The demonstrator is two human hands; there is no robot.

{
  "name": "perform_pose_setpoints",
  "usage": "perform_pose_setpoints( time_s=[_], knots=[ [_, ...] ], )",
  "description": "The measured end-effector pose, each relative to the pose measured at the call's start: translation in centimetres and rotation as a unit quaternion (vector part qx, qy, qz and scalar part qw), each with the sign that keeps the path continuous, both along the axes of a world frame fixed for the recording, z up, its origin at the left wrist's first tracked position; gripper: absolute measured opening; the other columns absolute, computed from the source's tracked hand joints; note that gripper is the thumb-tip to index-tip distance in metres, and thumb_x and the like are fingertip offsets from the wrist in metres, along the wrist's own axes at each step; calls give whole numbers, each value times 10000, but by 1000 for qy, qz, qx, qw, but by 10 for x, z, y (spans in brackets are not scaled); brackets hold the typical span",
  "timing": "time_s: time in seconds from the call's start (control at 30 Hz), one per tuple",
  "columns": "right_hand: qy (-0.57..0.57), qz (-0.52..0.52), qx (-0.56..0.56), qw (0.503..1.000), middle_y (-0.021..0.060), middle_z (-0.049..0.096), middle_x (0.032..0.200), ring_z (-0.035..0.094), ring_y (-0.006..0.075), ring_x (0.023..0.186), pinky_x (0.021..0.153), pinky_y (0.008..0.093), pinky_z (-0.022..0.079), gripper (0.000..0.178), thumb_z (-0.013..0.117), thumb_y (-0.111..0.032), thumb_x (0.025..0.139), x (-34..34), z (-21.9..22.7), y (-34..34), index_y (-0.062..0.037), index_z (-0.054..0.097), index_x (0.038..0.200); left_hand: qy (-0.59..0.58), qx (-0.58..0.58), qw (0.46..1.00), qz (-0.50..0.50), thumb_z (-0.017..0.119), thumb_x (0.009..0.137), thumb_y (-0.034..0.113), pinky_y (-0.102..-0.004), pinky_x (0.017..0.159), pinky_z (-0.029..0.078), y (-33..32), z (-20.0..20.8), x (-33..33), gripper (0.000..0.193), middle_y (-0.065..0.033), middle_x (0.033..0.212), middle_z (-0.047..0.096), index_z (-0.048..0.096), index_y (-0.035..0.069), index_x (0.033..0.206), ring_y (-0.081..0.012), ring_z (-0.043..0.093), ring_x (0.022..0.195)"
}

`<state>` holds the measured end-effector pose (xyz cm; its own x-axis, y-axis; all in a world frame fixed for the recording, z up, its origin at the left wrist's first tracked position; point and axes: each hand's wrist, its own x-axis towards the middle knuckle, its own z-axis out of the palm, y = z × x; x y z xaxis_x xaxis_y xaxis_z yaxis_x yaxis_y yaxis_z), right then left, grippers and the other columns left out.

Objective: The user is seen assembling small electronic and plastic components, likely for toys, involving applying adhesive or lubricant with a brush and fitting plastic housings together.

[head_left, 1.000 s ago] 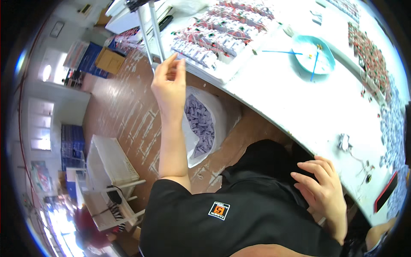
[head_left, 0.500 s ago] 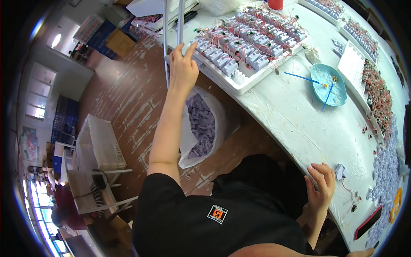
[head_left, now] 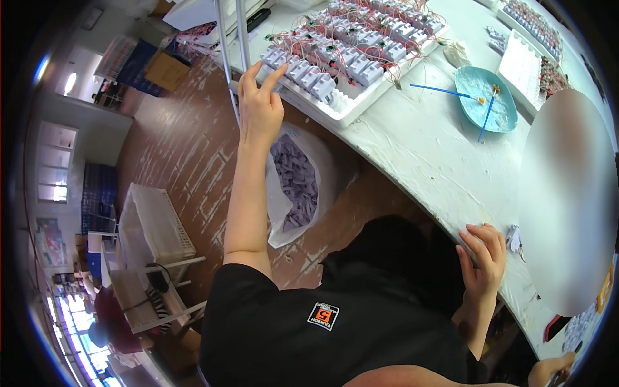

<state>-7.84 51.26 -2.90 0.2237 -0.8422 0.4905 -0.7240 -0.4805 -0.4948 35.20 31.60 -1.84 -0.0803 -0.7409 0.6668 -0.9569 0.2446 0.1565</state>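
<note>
left hand (head_left: pixel 261 106) kinda half-spread beside the white tray (head_left: pixel 343 120) of grey parts (head_left: pixel 365 72), right hand (head_left: pixel 483 261) loosely curled by the table (head_left: pixel 425 148), both look empty

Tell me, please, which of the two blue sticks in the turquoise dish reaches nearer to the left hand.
The left stick, jutting past the left rim of the dish; the other stick crosses the lower rim.

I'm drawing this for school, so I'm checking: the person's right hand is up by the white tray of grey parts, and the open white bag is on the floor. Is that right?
Not quite: the head view shows the left hand up by the white tray of grey parts. The open white bag is on the floor.
</note>
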Motion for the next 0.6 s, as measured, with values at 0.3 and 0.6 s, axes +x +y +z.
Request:
perform_pose_setpoints(
  time_s=[0.3,0.6],
  knots=[
    [-5,-1,-12,1000,95,698,1041,640,320,975,930,473,528,326,820,-26,712,1,0,4,-63,743,1027,-16,-49,996,-72,552,822,-103,-462,1139,380,23,5,-26,611,-177,1401,503,696,242,1305,-369,451,1351],
    [-2,-5,-38,999,75,704,1033,643,307,971,905,444,536,325,854,-110,725,-10,-5,8,-108,746,1031,-80,-56,990,-98,592,806,-96,-470,1143,380,29,0,-53,547,-179,1404,523,736,202,1242,-387,465,1346]
  ],
)
